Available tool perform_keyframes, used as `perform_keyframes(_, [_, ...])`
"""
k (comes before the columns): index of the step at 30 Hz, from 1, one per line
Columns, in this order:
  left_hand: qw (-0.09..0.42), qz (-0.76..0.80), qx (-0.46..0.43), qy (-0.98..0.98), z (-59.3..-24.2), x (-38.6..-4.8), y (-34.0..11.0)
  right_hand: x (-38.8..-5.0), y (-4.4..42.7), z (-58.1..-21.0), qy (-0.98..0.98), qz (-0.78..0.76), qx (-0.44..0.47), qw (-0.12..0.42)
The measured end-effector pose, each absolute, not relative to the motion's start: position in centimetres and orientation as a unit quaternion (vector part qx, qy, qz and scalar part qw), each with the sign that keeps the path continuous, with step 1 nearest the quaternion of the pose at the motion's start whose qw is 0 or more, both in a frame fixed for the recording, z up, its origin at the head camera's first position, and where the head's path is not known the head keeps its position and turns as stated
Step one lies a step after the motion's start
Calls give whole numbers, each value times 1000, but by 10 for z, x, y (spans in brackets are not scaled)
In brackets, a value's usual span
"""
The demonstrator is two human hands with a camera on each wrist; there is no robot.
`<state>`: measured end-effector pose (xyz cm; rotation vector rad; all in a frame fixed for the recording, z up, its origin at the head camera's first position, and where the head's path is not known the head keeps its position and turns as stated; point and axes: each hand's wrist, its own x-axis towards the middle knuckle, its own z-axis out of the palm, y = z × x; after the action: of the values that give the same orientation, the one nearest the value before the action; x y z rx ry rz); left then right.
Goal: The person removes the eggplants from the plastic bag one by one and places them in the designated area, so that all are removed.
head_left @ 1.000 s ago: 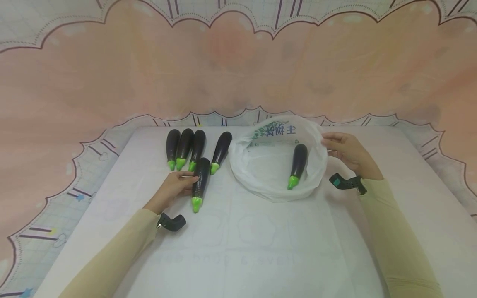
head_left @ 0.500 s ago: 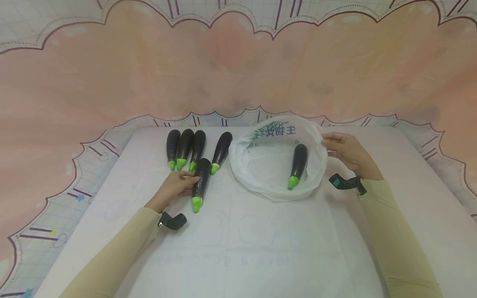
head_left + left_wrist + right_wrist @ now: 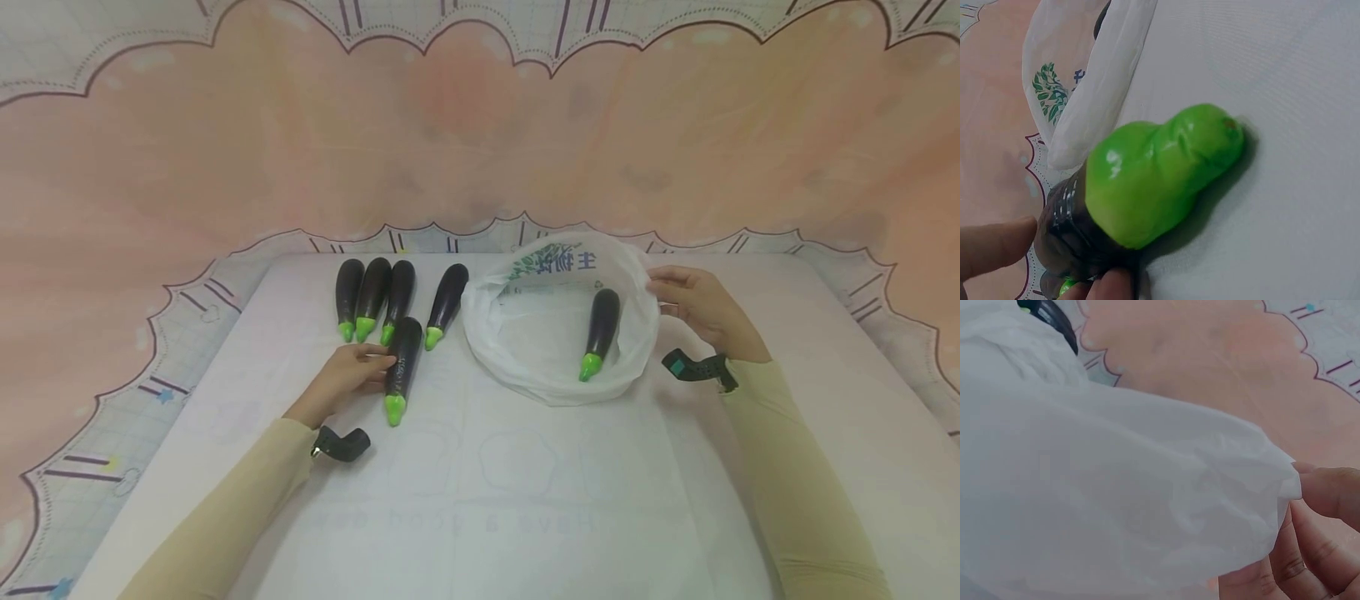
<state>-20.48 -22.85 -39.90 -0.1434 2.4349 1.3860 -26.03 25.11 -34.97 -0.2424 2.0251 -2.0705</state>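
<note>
In the head view my left hand (image 3: pixel 347 375) grips an eggplant (image 3: pixel 403 367) at its left side; the green stem end points toward me. The left wrist view shows the thumb on one side of the dark body (image 3: pixel 1063 231) and fingertips (image 3: pixel 1113 286) low on the other. My right hand (image 3: pixel 697 304) pinches the right rim of a white plastic bag (image 3: pixel 487 358), which stands with its mouth wide. Inside the bag lies one eggplant (image 3: pixel 602 329), stem end toward me. Thumb and fingers meet on the bag's edge (image 3: pixel 1288 478) in the right wrist view.
Behind the left hand lie several more eggplants: a close row (image 3: pixel 372 292) and a single one (image 3: pixel 447 302) between that row and the bag. A white cloth (image 3: pixel 480 533) covers the table. A patterned peach curtain (image 3: pixel 480 142) hangs along the back.
My left hand and wrist have shifted very slightly left, and the gripped eggplant has barely moved. The right hand and the bag stay where they were.
</note>
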Motion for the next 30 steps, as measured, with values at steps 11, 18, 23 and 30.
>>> perform_keyframes(11, [176, 478, -62, 858, -396, -204, -234, -259, 251, -348, 703, -698, -73, 118])
perform_keyframes(18, [175, 470, -66, 863, -387, -205, -239, -258, 250, -346, 705, -695, -70, 119])
perform_keyframes(23, [175, 483, -56, 857, -374, -206, -240, -259, 250, -346, 710, -691, -69, 118])
perform_keyframes(30, [153, 479, -31, 864, -358, -214, -239, -260, 251, -349, 703, -697, -71, 120])
